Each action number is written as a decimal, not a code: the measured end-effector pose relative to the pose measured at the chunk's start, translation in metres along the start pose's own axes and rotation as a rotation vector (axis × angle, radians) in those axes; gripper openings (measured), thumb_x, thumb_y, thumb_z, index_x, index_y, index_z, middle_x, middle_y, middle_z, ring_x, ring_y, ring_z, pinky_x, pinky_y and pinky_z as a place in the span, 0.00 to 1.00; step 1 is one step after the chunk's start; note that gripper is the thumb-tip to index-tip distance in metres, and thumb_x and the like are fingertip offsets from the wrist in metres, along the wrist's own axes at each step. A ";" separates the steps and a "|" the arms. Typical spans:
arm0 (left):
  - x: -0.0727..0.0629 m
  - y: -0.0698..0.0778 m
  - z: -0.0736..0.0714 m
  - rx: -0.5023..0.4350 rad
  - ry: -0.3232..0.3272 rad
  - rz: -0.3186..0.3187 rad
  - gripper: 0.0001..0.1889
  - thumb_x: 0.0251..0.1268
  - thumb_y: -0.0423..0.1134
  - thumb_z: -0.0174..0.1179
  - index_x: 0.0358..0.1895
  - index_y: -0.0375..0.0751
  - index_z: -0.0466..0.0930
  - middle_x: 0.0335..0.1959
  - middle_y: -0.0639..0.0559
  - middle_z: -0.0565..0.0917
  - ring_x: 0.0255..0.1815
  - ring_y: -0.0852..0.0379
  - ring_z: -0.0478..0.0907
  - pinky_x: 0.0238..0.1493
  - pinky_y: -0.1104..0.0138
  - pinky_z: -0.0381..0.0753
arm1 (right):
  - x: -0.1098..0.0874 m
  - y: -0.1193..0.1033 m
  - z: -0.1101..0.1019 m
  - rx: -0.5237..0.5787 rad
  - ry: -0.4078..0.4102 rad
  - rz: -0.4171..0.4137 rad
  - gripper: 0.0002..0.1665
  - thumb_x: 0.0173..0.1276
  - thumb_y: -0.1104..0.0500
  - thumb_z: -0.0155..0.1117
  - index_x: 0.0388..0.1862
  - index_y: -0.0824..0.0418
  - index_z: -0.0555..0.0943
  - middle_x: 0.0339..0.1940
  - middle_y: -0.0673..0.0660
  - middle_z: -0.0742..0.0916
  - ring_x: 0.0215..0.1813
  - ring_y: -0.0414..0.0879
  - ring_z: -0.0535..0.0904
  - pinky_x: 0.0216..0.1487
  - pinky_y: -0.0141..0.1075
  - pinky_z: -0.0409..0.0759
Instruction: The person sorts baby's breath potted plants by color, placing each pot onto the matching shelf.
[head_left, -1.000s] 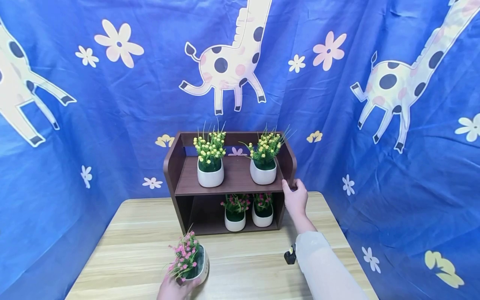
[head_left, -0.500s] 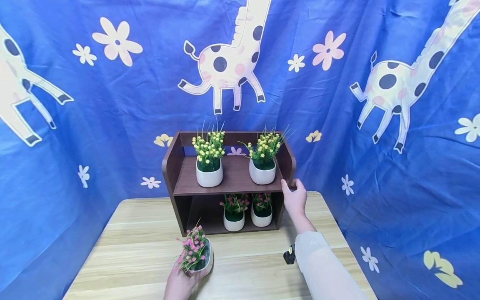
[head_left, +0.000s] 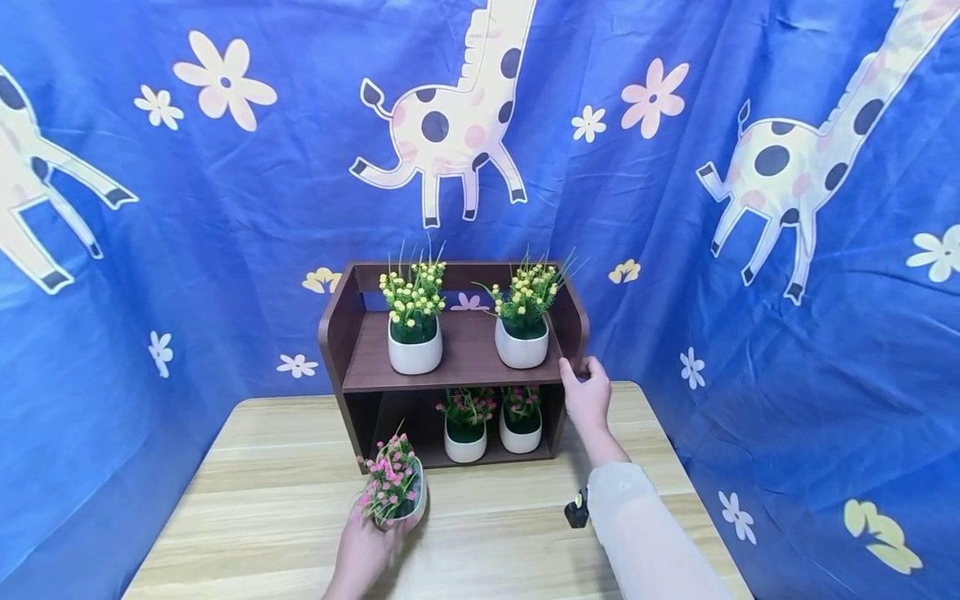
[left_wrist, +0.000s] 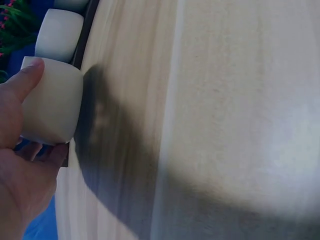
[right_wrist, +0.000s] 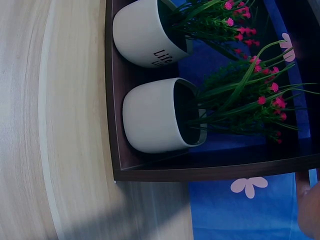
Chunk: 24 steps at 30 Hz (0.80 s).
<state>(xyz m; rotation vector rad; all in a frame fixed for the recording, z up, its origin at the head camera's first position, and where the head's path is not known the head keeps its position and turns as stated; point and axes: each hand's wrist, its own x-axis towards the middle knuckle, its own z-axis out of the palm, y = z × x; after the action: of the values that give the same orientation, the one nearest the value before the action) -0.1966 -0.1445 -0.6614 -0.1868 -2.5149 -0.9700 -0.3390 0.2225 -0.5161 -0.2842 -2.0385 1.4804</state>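
My left hand (head_left: 369,540) grips a white potted plant with pink flowers (head_left: 393,482) in front of the shelf's lower left opening. In the left wrist view, thumb and fingers hold opposite sides of its white pot (left_wrist: 56,102), with a shadow on the table beside it. My right hand (head_left: 590,402) holds the right side panel of the dark brown two-tier shelf (head_left: 465,383), thumb at the front edge. Two pink-flowered pots, one left (head_left: 466,442) and one right (head_left: 521,429), stand on the lower tier's right half. In the right wrist view, the nearer pot (right_wrist: 152,116) sits beside the side panel.
On the upper tier stand two yellow-flowered plants, a left one (head_left: 415,354) and a right one (head_left: 521,346). The shelf rests at the back of a light wood table (head_left: 262,492). A blue curtain with giraffes (head_left: 247,200) encloses the back and sides.
My left hand has carried the pink-flowered plant forward and slightly right, closer to the shelf's lower tier. The right hand keeps its hold on the side panel. The head view has shifted slightly.
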 end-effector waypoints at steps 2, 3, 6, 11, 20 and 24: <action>0.002 0.000 0.001 0.017 0.009 0.015 0.42 0.53 0.42 0.83 0.71 0.28 0.77 0.69 0.26 0.81 0.66 0.24 0.80 0.70 0.34 0.75 | 0.000 0.000 0.000 -0.002 -0.005 0.002 0.15 0.73 0.53 0.74 0.40 0.64 0.82 0.39 0.61 0.86 0.44 0.50 0.79 0.49 0.36 0.75; 0.003 -0.001 0.002 0.023 0.018 0.023 0.42 0.53 0.42 0.83 0.70 0.28 0.78 0.69 0.25 0.81 0.66 0.24 0.80 0.69 0.34 0.74 | 0.000 0.000 0.000 -0.004 -0.006 0.003 0.15 0.73 0.53 0.74 0.40 0.64 0.83 0.39 0.61 0.86 0.44 0.50 0.79 0.49 0.36 0.75; 0.006 -0.002 0.006 0.050 0.044 0.059 0.40 0.52 0.41 0.83 0.67 0.26 0.80 0.66 0.25 0.83 0.65 0.24 0.80 0.68 0.35 0.74 | 0.000 0.000 0.000 -0.002 -0.007 0.003 0.15 0.73 0.53 0.74 0.40 0.64 0.83 0.39 0.61 0.86 0.44 0.49 0.79 0.48 0.35 0.75; 0.012 -0.007 0.013 0.109 0.065 0.100 0.43 0.52 0.40 0.82 0.68 0.18 0.76 0.69 0.19 0.77 0.68 0.20 0.76 0.68 0.33 0.75 | -0.001 0.000 0.000 0.006 -0.004 0.005 0.15 0.74 0.53 0.74 0.40 0.64 0.83 0.38 0.61 0.86 0.43 0.48 0.79 0.46 0.32 0.75; 0.019 -0.014 0.022 0.021 0.046 0.045 0.46 0.50 0.42 0.85 0.73 0.28 0.75 0.71 0.26 0.79 0.70 0.25 0.77 0.80 0.48 0.70 | 0.001 0.002 0.000 0.013 -0.014 0.008 0.15 0.74 0.53 0.75 0.40 0.63 0.82 0.39 0.60 0.86 0.42 0.46 0.79 0.46 0.32 0.76; 0.024 -0.015 0.023 0.041 0.044 0.072 0.42 0.51 0.43 0.84 0.70 0.29 0.78 0.67 0.26 0.82 0.69 0.25 0.77 0.70 0.36 0.76 | 0.001 0.002 0.000 0.021 -0.008 0.007 0.15 0.74 0.53 0.74 0.40 0.63 0.82 0.38 0.60 0.86 0.41 0.45 0.79 0.44 0.31 0.76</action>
<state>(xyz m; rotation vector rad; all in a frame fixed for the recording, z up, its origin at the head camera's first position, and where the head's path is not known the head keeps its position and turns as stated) -0.2302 -0.1411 -0.6747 -0.2388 -2.4680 -0.8840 -0.3407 0.2238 -0.5177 -0.2773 -2.0285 1.5084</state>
